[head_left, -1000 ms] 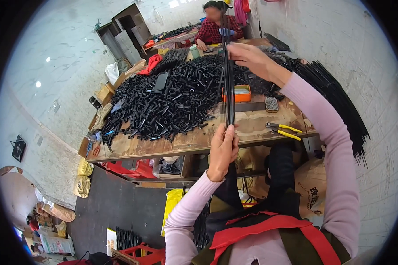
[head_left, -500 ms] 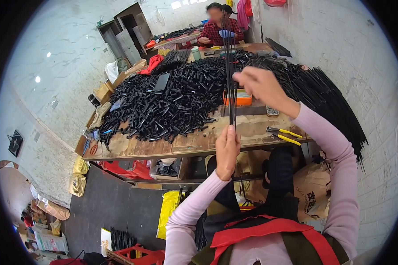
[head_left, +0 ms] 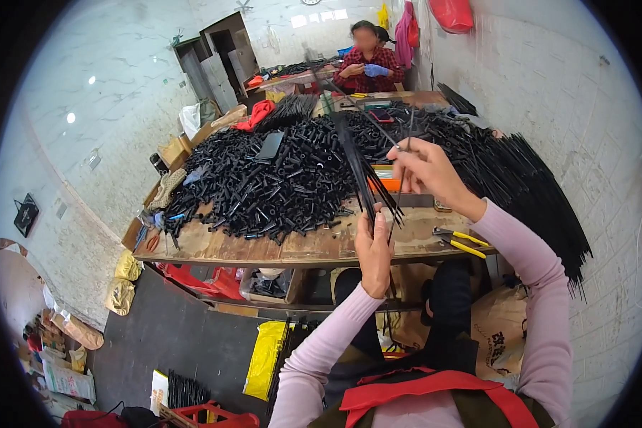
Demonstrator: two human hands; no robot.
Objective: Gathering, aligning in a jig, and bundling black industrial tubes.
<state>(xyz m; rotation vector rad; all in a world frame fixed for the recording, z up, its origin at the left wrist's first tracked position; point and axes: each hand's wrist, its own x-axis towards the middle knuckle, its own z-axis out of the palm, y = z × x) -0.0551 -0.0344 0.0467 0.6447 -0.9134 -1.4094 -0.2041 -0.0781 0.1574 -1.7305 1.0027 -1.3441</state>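
My left hand [head_left: 374, 250] is closed around the lower end of a bundle of thin black rods [head_left: 354, 153], which stands upright and leans slightly left above the table's near edge. Several rods fan out of the bundle to the right. Beside it, my right hand [head_left: 431, 175] pinches a thin black rod [head_left: 378, 127] slanting up and to the left; whether it grips more than one, I cannot tell. Behind the bundle lies a large heap of short black tubes [head_left: 278, 182]. An orange box [head_left: 384, 185] sits below my right hand.
Yellow-handled pliers [head_left: 467, 242] lie at the table's near right. Long black rods [head_left: 528, 185] are piled along the right side. A flat dark case [head_left: 270, 145] rests on the heap. Across the table a person [head_left: 369, 64] wears a blue glove. A bin of parts [head_left: 271, 282] sits under the tabletop.
The bundle has tilted left and its rods have spread apart. My right hand has lowered slightly and now pinches a rod. The person opposite has brought both hands together.
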